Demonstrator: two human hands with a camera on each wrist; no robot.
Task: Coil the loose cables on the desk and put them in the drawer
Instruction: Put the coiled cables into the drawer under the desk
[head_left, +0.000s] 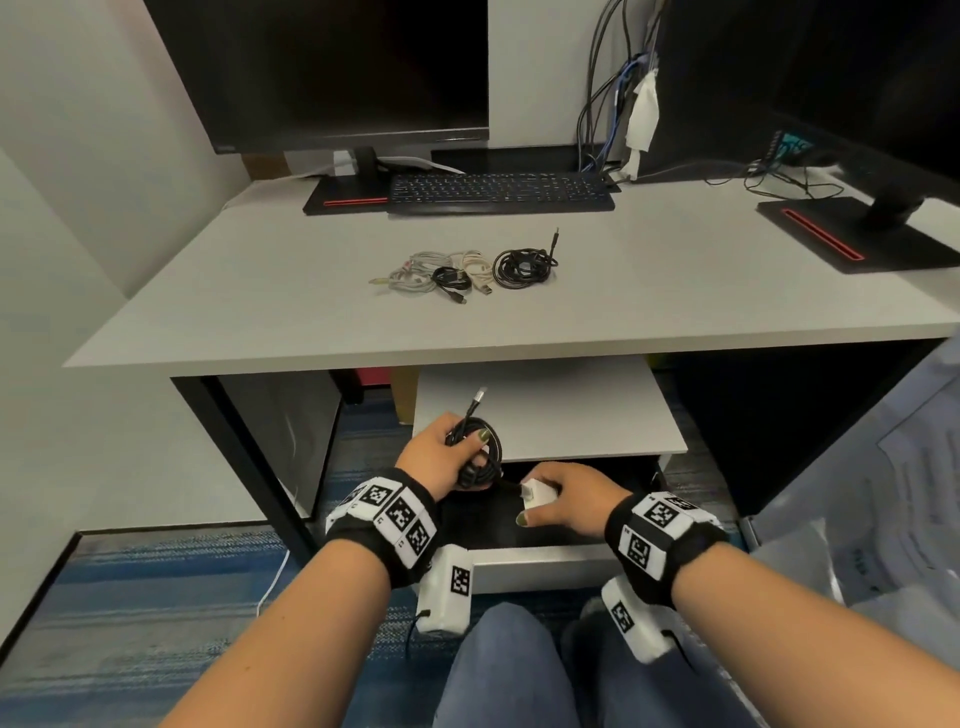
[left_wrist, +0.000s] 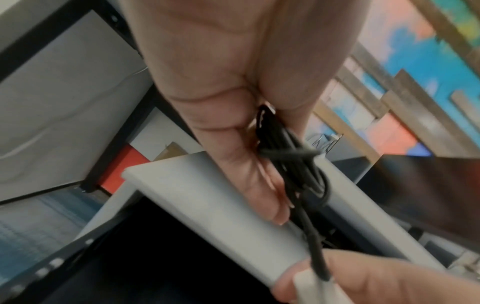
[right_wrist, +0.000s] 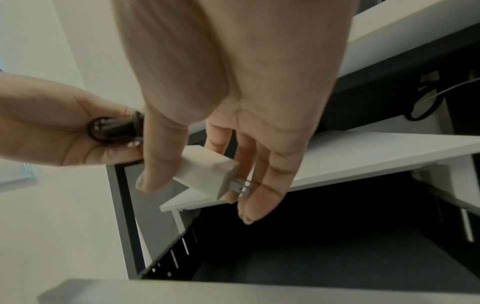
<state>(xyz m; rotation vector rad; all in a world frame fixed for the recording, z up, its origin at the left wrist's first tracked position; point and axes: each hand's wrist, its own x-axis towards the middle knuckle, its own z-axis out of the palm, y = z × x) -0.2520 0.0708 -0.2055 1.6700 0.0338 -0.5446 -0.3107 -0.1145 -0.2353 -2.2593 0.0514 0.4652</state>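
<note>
My left hand: I grip the coiled black cable in my curled fingers, just above the open drawer.
My right hand: I pinch the white plug block between thumb and fingers. It sits on the end of the same black cable.
Where the cable is: in my hands, over the dark inside of the drawer, not lying in it yet.
Done so far: I think this one cable is wound up and the drawer is pulled out. On the table the other cables look wound up too.
Left to do: put this cable and its plug down in the drawer, then bring the ones from the table.
What is in the drawer: too dark for me to tell.
Count, cable in my hands: one.
Count, cables on the table: I see about four. A grey one, a small black one, a cream one and a bigger black one. The first three lie touching in a bunch, so I may be off.
Count, plug blocks: one.
Count, open drawers: one.
</note>
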